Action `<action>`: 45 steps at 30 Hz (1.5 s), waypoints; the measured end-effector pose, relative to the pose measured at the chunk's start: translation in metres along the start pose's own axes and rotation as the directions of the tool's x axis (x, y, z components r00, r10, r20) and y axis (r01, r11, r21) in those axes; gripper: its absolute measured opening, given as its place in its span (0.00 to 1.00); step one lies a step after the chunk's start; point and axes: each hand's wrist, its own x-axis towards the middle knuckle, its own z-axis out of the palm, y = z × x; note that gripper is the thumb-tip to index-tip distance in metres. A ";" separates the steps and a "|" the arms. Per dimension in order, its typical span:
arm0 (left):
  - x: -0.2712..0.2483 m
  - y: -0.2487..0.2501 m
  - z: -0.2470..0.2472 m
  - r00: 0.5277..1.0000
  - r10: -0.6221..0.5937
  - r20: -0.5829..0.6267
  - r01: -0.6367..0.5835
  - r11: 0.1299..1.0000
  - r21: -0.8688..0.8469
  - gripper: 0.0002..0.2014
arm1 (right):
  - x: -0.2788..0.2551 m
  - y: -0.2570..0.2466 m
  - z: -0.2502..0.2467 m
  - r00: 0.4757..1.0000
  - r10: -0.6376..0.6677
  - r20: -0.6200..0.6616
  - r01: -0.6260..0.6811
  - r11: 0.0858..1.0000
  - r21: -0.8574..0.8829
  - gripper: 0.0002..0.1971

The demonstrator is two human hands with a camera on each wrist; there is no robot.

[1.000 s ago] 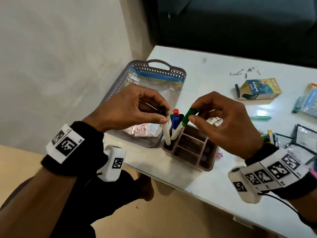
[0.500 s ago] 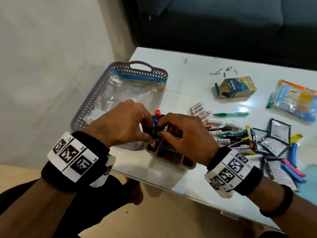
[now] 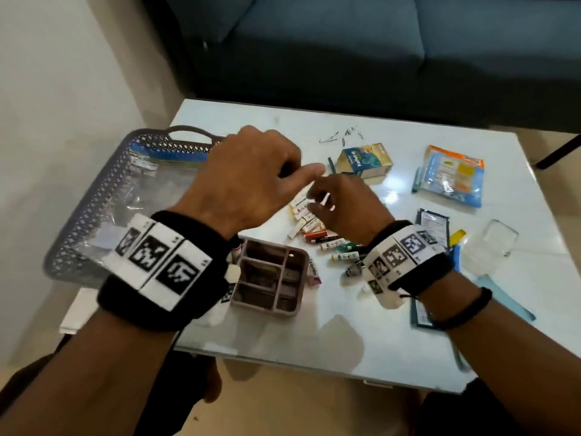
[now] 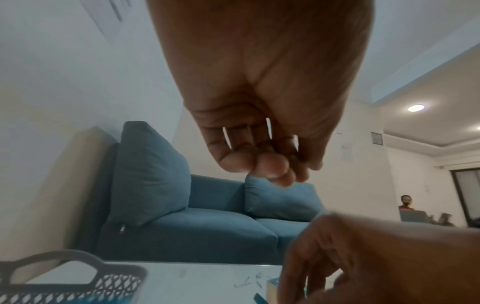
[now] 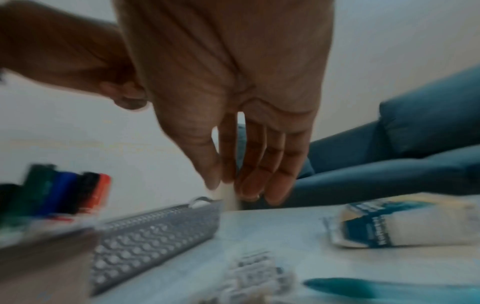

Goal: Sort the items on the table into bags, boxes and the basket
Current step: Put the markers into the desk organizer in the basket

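Observation:
My left hand (image 3: 295,173) hovers above the table between the grey basket (image 3: 94,215) and the pile of small white sticks (image 3: 305,219). Its fingers are curled in and the left wrist view shows nothing in it. My right hand (image 3: 320,199) is low over that pile, thumb and fingers pinching a white stick (image 5: 230,199). The brown compartment box (image 3: 267,275) stands at the front edge. Its coloured markers (image 5: 64,189) show only in the right wrist view, upright in one corner. A clear zip bag (image 3: 151,190) lies in the basket.
A small carton (image 3: 364,160), a plastic pouch (image 3: 452,174), foil sachets (image 3: 432,220), a clear little box (image 3: 490,243) and loose hairpins (image 3: 342,136) lie on the white table (image 3: 345,335). A green pen (image 5: 389,288) lies near my right hand. A blue sofa (image 3: 314,42) stands behind.
Both hands let go of the markers, which now stand in the compartment box. The hands moved away and to the right, the right one down onto the pile of white sticks.

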 end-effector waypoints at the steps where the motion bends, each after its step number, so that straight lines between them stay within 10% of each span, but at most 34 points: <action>1: 0.006 0.005 0.007 0.999 0.014 0.035 -0.014 1.000 0.003 0.24 | 0.002 0.017 -0.004 0.996 0.075 0.057 -0.068 0.992 -0.105 0.08; 5: 0.025 0.023 0.035 0.979 0.043 0.199 -0.039 0.999 -0.022 0.16 | -0.004 0.061 -0.025 0.914 0.343 0.218 -0.263 0.908 -0.325 0.10; 10: 0.037 0.036 0.062 0.946 0.063 0.318 -0.057 0.998 -0.029 0.08 | -0.033 0.076 -0.037 0.880 0.351 0.319 -0.262 0.921 -0.289 0.12; 17: 0.039 0.047 0.079 0.915 0.077 0.395 -0.063 0.997 -0.047 0.09 | -0.092 0.049 -0.020 0.830 0.229 0.508 0.038 0.886 -0.462 0.11; 27: 0.040 0.040 0.086 0.886 0.045 0.462 -0.034 0.999 -0.032 0.05 | -0.123 0.045 -0.013 0.965 -0.080 0.249 0.139 0.963 -0.230 0.10; 35: 0.039 0.044 0.079 0.875 0.082 0.477 -0.018 0.990 -0.137 0.20 | -0.109 0.043 -0.067 0.949 0.069 -0.308 0.063 0.914 0.401 0.10; 41: 0.047 0.040 0.044 0.983 0.037 0.180 0.021 0.951 -0.308 0.13 | -0.096 0.066 -0.077 0.917 0.295 -0.268 -0.038 0.733 0.679 0.09; 45: 0.046 0.042 0.031 0.999 -0.038 0.018 0.042 0.872 -0.488 0.16 | -0.084 0.078 -0.063 0.947 0.264 -0.182 -0.134 0.842 0.523 0.11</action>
